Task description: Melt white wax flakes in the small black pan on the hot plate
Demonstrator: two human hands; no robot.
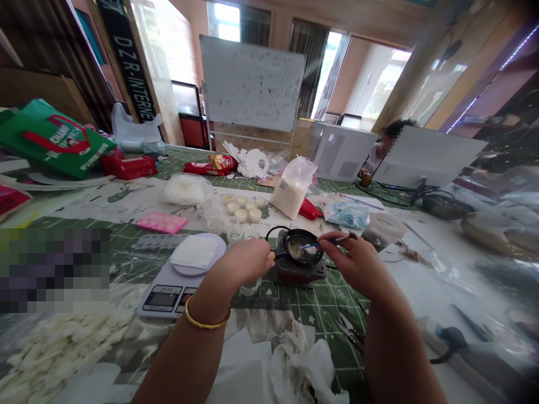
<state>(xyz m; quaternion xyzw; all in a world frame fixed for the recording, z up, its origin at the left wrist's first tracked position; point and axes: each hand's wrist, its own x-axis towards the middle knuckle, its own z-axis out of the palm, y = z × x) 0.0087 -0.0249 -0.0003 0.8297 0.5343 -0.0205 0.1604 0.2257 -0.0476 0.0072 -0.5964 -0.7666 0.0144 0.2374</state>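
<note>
A small black pan (301, 247) sits on a little red burner (300, 271) near the middle of the table. My left hand (246, 261) is closed round the pan's handle at its left side. My right hand (353, 258) pinches a thin blue-tipped stick (326, 242) whose end reaches into the pan, where pale melted stuff lies. A gold bangle circles my left wrist.
A kitchen scale (179, 280) with white paper on it stands left of the pan. Several small filled cups (242, 209), a bag of white granules (292, 188) and a pink mould (161, 222) lie behind. White flakes (50, 348) are heaped front left, crumpled tissue (303, 365) in front. A person sits behind a laptop far right.
</note>
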